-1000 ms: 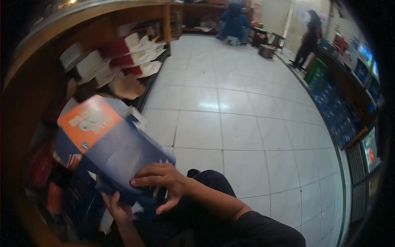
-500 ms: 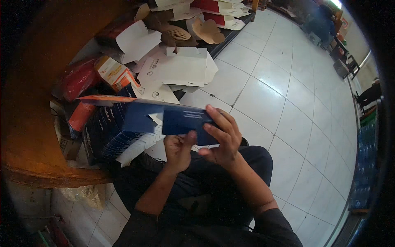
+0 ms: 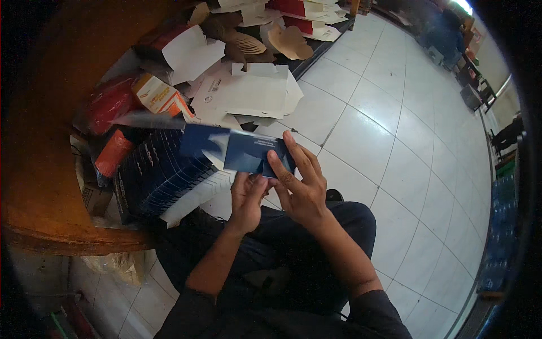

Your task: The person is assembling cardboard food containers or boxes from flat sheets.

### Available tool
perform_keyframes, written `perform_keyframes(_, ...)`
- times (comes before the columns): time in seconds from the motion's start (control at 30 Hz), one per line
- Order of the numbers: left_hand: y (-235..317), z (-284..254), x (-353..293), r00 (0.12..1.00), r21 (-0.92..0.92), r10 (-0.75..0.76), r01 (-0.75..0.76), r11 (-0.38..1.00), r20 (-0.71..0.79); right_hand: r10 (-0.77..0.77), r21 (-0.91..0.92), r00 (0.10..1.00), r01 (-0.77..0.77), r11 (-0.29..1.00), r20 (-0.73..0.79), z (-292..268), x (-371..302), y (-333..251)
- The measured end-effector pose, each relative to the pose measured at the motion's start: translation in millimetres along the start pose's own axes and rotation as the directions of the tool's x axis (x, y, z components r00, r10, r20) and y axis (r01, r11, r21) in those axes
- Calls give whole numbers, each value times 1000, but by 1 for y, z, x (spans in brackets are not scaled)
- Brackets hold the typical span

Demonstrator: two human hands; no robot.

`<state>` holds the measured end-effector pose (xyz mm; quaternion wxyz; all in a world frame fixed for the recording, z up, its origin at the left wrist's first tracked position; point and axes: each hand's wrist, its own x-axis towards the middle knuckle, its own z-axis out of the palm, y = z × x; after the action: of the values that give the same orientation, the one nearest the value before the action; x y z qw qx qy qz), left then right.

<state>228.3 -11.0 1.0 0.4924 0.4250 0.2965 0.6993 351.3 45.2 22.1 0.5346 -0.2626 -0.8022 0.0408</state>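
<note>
Some left fingers (image 3: 240, 185) indistinct against the blue carton (image 3: 243, 151), far end blurred.

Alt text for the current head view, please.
The left hand holds a dark blue carton by its lower edge; the right hand is on its right end. Stacked blue cartons lie leftward, white cardboard beyond.

the blue carton (image 3: 243, 155) blurs at its left end, its print too small.
</note>
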Motion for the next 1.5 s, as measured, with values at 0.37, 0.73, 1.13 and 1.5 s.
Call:
perform_keyframes(0.37, 47, 10, 2, 1000, 219, 19, -16, 976, -11, 16, 601, 996, -64, 796, 85, -39, 12, 27)
perform_keyframes(0.73, 50, -9, 0, 992, -243, -123, 121, 962, 8, -124, 305, 977, 67, 950, 171, -24, 6, -2)
perform_keyframes(1.13, 44, -14, -7, 974, -263, -220, 226, 938, 51, -208, 255, 967, 166, 953, 147, -24, 5, -3)
perform_keyframes(1.5, 49, -5, 3, 971, -143, -196, 177, 974, -137, -54, 90, 982, 38, 995, 183, -20, 3, -13)
